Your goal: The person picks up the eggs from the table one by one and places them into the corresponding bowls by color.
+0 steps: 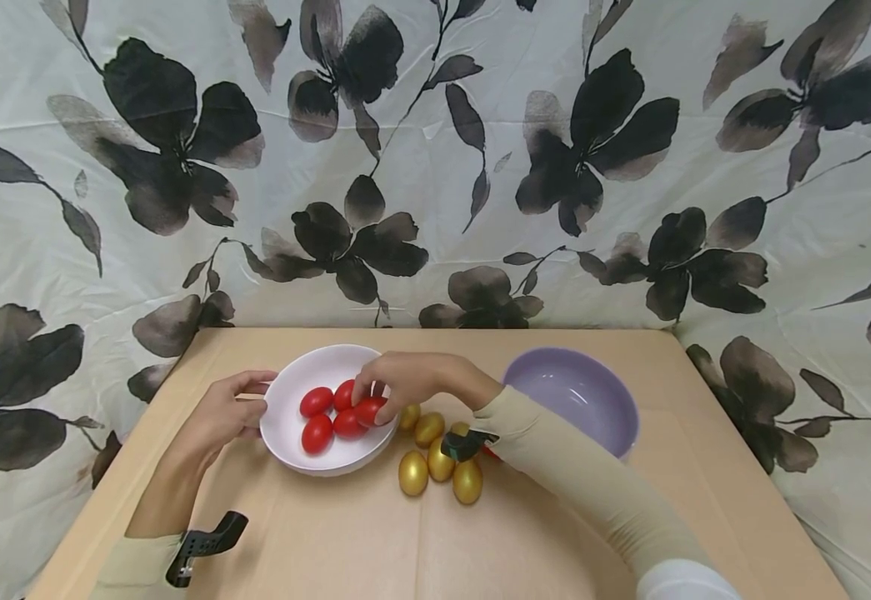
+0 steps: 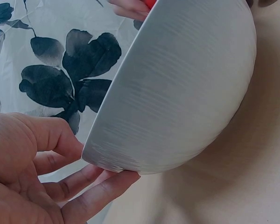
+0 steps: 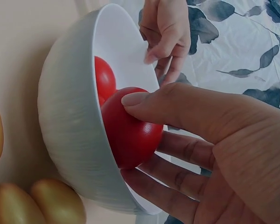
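A white bowl [image 1: 333,467] stands on the table's left side with several red eggs [image 1: 317,435] inside. My left hand [image 1: 227,414] holds the bowl's left rim, its fingertips against the outer wall [image 2: 172,93]. Over the bowl's right side, my right hand [image 1: 408,379] pinches a red egg [image 3: 133,133] between thumb and fingers. This egg is at the inner edge of the bowl. Several golden eggs [image 1: 412,473] lie on the table right of the bowl, partly beneath my right wrist.
A purple bowl [image 1: 578,396] stands at the right, partly covered by my right sleeve [image 1: 593,467]. A bit of red shows under that forearm. The wooden table [image 1: 330,542] ends at a floral cloth [image 1: 480,183] behind it.
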The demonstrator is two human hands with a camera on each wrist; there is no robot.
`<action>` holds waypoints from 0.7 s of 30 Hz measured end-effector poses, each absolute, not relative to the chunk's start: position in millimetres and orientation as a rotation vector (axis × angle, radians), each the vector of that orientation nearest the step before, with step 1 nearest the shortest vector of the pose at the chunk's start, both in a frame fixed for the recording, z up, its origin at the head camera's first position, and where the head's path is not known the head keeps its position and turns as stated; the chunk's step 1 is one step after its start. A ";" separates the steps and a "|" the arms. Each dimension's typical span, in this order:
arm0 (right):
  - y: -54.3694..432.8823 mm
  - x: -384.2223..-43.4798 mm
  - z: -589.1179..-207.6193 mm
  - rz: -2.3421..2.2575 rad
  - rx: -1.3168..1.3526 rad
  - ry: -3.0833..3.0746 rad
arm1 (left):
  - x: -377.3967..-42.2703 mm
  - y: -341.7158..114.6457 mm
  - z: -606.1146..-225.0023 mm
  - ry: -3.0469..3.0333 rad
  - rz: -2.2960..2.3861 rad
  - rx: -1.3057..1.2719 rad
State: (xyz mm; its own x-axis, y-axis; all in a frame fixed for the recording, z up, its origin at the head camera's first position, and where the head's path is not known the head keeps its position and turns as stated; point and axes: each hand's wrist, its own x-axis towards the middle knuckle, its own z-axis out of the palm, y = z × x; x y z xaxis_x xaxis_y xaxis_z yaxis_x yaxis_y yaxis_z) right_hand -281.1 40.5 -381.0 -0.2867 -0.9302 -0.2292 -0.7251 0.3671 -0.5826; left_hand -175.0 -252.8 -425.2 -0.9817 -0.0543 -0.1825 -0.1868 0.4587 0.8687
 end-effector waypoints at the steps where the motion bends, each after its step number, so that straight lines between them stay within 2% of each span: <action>1: 39.7 -280.8 -382.0 -0.501 -1.421 2.096 | -174.7 -252.9 -425.3 2.569 1.558 -0.215; 21: 33.0 -272.9 -384.6 -0.455 -1.351 2.102 | -173.4 -251.6 -423.4 2.573 1.559 -0.214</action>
